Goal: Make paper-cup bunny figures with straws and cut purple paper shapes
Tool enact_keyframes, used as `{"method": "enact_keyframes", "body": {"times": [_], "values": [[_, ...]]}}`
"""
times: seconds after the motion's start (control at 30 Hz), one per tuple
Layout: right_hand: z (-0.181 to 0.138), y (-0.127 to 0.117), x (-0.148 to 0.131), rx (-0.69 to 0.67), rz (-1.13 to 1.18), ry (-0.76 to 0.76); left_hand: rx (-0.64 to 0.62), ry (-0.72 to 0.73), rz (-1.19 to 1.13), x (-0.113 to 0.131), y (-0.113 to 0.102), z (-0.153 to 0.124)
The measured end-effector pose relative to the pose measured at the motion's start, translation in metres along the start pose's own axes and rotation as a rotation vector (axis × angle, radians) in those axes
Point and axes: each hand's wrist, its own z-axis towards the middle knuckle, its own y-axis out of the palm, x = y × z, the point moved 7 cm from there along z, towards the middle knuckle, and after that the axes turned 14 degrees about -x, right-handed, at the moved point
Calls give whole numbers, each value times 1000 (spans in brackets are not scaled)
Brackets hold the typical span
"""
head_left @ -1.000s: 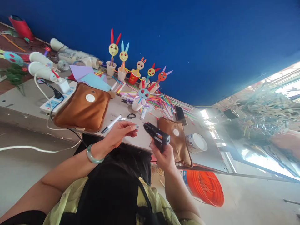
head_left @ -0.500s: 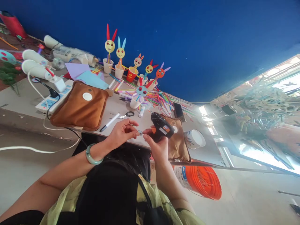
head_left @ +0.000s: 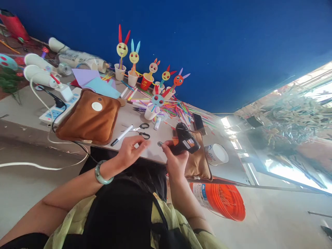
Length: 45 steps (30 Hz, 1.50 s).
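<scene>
My right hand (head_left: 176,159) is closed round a black hot glue gun (head_left: 188,142), whose nozzle tilts up to the left. Its thumb and finger also pinch a small round disc (head_left: 160,143) with dark marks, just over the table's front edge. To the left, my left hand (head_left: 131,150) has its thumb and fingers pressed together, apart from the disc; anything between them is too small to make out. Past its fingers lie black-handled scissors (head_left: 144,126) and a white marker (head_left: 121,135). A white cup (head_left: 151,112) holding a blue rabbit-eared figure stands beyond.
Several more eared figures in cups (head_left: 132,79) line the blue wall. Coloured sticks and pens (head_left: 178,112) are strewn before them. A brown pouch (head_left: 89,117) and power strip (head_left: 61,110) lie left; another pouch (head_left: 198,162) and paper tub (head_left: 216,154) sit right. An orange bucket (head_left: 220,202) stands below.
The disc, between both hands before, is now in my right hand's fingertips alone. My left hand has drawn back a little, and my right hand has shifted slightly right with the glue gun.
</scene>
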Motion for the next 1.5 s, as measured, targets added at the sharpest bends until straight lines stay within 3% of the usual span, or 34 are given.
{"method": "enact_keyframes", "body": {"times": [0.2,0.5,0.73,0.87,0.97,1.07,1.2,1.5], "values": [[-10,8,-9,41,-72,-68,24,372,650,26,21,-15],[-14,20,-7,7,11,-35,62,566,834,40,23,-20],[-16,21,0,-6,77,-14,37,451,635,28,19,-16],[-13,19,1,-7,103,-37,112,178,166,9,9,-5],[-10,20,3,-34,117,-20,51,-50,-209,-10,16,1],[-9,19,3,-19,140,9,-10,-167,-442,-17,24,1],[-8,18,2,-6,119,11,-26,-235,-525,-19,26,-1],[-7,16,2,-15,72,0,-56,-233,-491,-18,24,-1]]}}
